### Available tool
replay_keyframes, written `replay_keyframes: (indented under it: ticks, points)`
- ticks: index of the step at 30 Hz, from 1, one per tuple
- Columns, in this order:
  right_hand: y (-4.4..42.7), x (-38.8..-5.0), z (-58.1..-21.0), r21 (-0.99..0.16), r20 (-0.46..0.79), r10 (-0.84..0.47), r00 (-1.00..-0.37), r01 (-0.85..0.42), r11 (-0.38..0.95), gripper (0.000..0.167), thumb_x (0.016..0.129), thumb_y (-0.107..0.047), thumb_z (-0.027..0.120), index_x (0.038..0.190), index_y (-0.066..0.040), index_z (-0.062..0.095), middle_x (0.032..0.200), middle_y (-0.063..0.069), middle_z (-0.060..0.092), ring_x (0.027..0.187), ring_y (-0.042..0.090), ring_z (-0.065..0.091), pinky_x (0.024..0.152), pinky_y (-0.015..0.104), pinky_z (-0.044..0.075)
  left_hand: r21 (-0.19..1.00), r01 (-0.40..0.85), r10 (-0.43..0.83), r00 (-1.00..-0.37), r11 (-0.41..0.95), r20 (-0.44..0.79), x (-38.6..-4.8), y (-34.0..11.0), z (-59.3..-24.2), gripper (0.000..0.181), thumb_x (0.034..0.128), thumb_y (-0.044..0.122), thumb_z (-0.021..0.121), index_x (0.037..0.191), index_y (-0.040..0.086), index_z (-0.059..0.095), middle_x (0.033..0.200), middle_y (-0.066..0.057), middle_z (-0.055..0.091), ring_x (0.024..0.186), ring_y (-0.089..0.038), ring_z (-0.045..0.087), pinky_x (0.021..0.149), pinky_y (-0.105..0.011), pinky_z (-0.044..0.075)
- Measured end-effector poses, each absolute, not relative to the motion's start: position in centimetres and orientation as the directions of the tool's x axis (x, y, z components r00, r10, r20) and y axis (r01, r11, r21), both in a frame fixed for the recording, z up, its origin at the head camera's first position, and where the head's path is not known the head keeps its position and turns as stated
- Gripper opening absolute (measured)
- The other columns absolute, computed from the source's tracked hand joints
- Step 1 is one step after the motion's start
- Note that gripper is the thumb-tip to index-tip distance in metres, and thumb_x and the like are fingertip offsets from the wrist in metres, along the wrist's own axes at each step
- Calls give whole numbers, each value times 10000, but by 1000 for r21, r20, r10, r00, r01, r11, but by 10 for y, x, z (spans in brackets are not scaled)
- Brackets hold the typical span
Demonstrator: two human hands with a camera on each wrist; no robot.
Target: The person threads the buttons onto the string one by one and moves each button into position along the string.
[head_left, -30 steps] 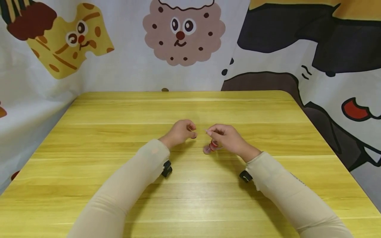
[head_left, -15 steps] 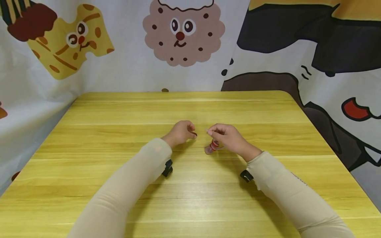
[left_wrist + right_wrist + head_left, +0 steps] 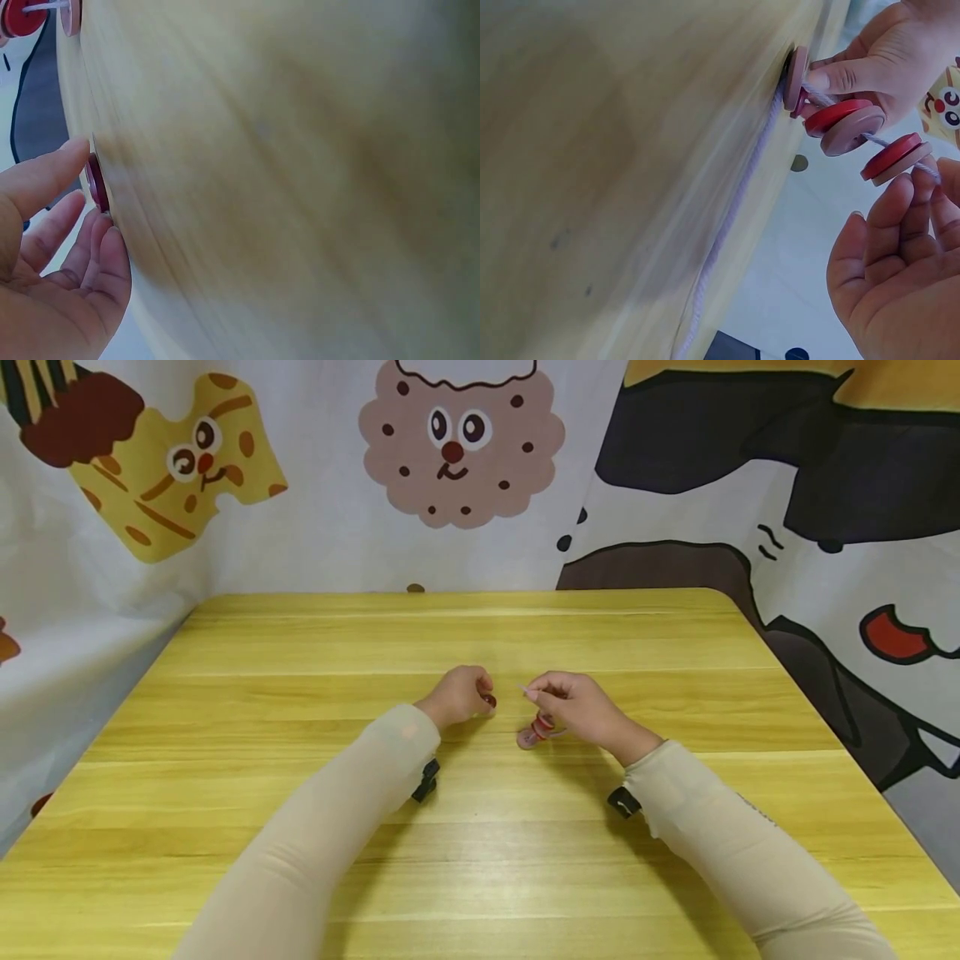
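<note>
Near the middle of the table, my left hand [image 3: 459,695] holds a dark red button [image 3: 96,184] by its edge between thumb and fingertips, low at the tabletop. Just to the right, my right hand [image 3: 576,703] pinches a pale lilac cord [image 3: 739,191] close to its end, and a short tip [image 3: 522,689] sticks out past the fingers. Several red and pink buttons [image 3: 853,127] are strung on the cord below this hand. The lowest pink button [image 3: 527,739] touches the table or nearly so. The cord's tail runs off along the wood.
A yellow wood-grain table [image 3: 480,860] lies under both hands. Behind it hangs a white cloth [image 3: 315,485] printed with cartoon food. Each wrist carries a small black camera [image 3: 624,802].
My left hand has shifted slightly right and its fingertips have come together on the dark red button. My right hand stays almost still; the strung buttons beneath it have swung a little right.
</note>
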State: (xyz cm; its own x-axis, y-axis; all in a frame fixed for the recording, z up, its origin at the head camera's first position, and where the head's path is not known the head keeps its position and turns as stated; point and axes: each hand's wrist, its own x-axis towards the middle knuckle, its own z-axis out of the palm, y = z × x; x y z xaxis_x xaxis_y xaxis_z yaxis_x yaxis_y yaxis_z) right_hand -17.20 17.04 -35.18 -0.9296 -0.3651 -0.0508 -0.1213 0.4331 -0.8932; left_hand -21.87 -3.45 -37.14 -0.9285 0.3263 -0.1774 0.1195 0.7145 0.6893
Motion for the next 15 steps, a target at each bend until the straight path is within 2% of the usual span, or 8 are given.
replay_keyframes:
  ticks: [6, 15]
  points:
    - [171, -172, -350, -887, -50, -364, -930, -126, 444, 278, 997, -225, 552, 1106, 14, 644, 703, 62, 512, 632, 227, 479, 647, 378, 451, 673, 117, 331, -922, 730, -199, -219, -34, -372, 359, 806, 32, 769, 1120, -22, 604, 1113, -148, 639, 1045, -267, 590, 926, -343, 474]
    - [171, -172, -349, -884, -54, -364, -930, -125, 450, 281, 998, -227, 551, 1104, 18, 641, 694, 60, 515, 628, 228, 481, 640, 376, 454, 632, 148, 339, -921, 761, -193, -219, -35, -371, 306, 820, 70, 765, 1086, -12, 635, 1057, -122, 650, 992, -241, 594, 902, -333, 477]
